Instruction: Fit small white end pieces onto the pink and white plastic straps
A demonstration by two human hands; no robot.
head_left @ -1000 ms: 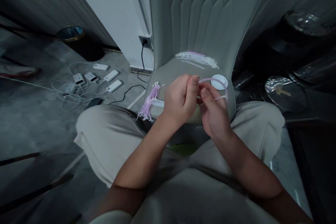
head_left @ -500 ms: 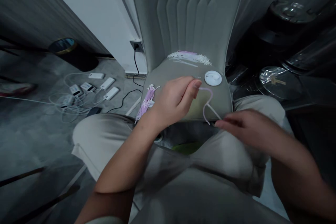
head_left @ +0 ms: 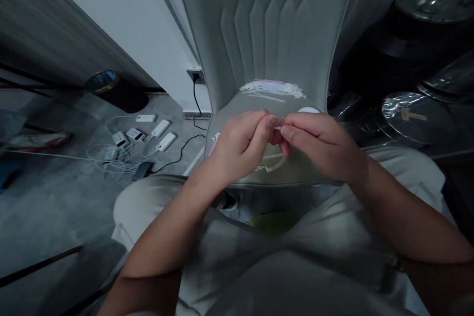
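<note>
Over the grey chair seat (head_left: 311, 173), my left hand (head_left: 244, 140) and my right hand (head_left: 326, 143) meet almost fingertip to fingertip. Each is closed in a pinch on a thin pale cord (head_left: 277, 128), a short bit of which shows between the fingers. Below the fingertips hangs a blurred whitish strand (head_left: 276, 164). A pile of thin white and lilac strands (head_left: 272, 88) lies at the back of the seat. Behind my left wrist, a lilac bundle (head_left: 214, 143) is mostly hidden. My right hand covers most of a white round dish (head_left: 308, 109).
Several white plug-like devices (head_left: 166, 141) with tangled cables lie on the floor at left, beside a black bin (head_left: 118, 91). A black plug sits in the wall socket (head_left: 195, 76). Plastic-wrapped dark round items (head_left: 403, 116) stand at right. The chair back (head_left: 266, 24) rises ahead.
My right hand has moved up and left to meet my left hand. The curved lilac cord and the white strand between them are now mostly hidden by the fingers. The view has shifted slightly.
</note>
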